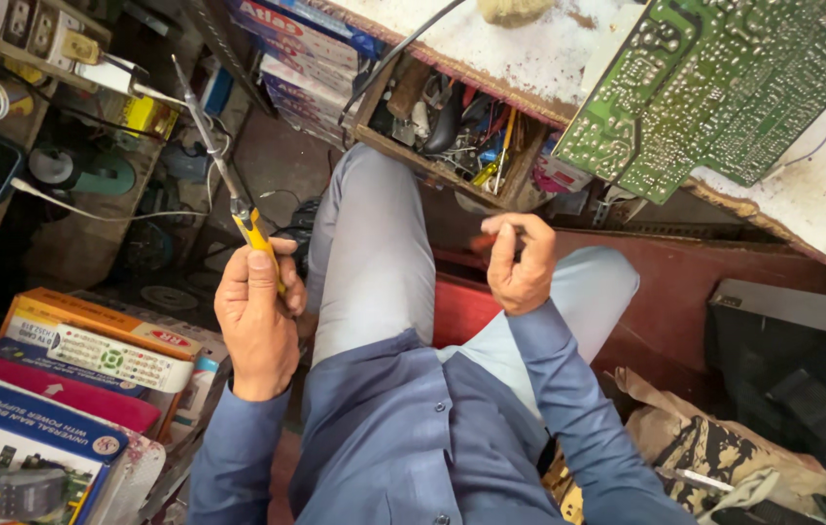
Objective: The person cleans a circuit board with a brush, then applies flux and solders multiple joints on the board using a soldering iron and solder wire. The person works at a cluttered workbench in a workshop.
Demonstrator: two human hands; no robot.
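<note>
Presently, soldering iron (228,180): yellow handle, metal shaft pointing up and away, held above the left knee
Left hand (257,316): fingers wrapped tight round the yellow handle, thumb along it
Right hand (522,262): curled shut on a small reddish object (484,240) (too blurred to identify), well apart from the left
Circuit board (714,87): green, lying on the white worn table (529,58), overhanging its edge
Drawer (452,126): open under the table, full of tools
Boxes (72,389): stacked at left
</note>
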